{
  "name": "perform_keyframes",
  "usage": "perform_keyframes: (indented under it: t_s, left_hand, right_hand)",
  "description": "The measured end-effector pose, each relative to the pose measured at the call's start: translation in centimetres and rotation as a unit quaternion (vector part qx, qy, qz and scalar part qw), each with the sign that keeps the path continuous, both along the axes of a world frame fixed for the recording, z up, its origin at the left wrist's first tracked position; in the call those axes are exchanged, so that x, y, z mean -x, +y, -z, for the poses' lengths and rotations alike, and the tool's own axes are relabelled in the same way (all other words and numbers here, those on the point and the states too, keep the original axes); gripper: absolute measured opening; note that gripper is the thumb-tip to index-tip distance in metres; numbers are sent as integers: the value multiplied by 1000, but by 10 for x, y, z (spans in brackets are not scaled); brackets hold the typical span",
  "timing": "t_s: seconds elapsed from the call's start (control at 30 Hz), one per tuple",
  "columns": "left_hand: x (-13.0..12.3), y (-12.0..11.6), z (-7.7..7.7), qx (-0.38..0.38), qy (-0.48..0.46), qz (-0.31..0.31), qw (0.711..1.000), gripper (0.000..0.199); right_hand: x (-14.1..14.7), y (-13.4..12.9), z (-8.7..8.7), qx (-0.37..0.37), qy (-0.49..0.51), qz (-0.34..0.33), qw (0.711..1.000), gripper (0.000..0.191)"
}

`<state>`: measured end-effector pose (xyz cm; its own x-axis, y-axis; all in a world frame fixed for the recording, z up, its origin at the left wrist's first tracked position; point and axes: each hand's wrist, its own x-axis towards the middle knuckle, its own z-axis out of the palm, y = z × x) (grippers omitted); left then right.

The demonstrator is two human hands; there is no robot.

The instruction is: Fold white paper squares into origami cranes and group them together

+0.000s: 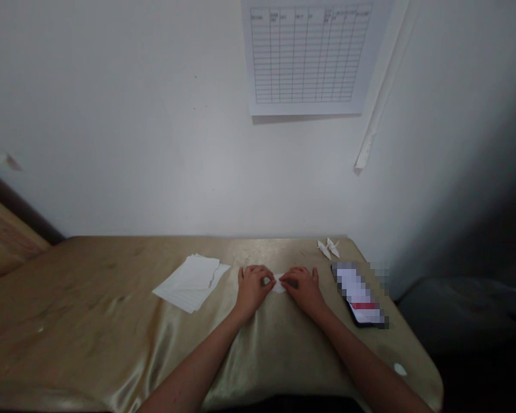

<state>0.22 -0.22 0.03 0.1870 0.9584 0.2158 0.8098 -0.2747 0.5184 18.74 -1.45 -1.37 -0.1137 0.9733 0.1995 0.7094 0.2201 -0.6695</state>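
Note:
Between my two hands is a small piece of white paper, low over the cloth-covered table. My left hand pinches its left edge between thumb and forefinger. From the other side, my right hand pinches the right edge the same way. Fingers cover part of the paper, so its exact shape and folds cannot be made out. A loose stack of white paper sheets lies to the left of my left hand. Two small folded paper figures sit at the back right of the table.
A phone, partly blurred out, lies right of my right hand. A small white scrap is near the table's right edge. The shiny tan tablecloth has wrinkles at front left. A printed table sheet hangs on the wall behind.

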Motion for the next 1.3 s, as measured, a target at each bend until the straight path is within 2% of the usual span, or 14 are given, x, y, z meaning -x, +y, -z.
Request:
perform_keyframes:
  t_s: [0.6,0.73,0.83,1.0,1.3]
  left_hand:
    - [-3,-2,2,0,33,-4,999,8]
    - [-3,-2,4,-6,36,3,999,15]
    - [-3,-2,5,-9,44,6,999,11]
    - [-2,-4,4,-2,26,12,1000,5]
    - [-4,-6,2,-1,22,8,1000,12]
  right_hand:
    - [2,-1,-4,7,-9,5,1000,17]
    - [3,-1,-4,3,-8,8,1000,17]
    - [3,-1,-3,8,-9,9,1000,18]
    - [3,-1,-1,-4,-20,12,1000,18]
    - [3,-1,-3,-14,-35,6,999,18]
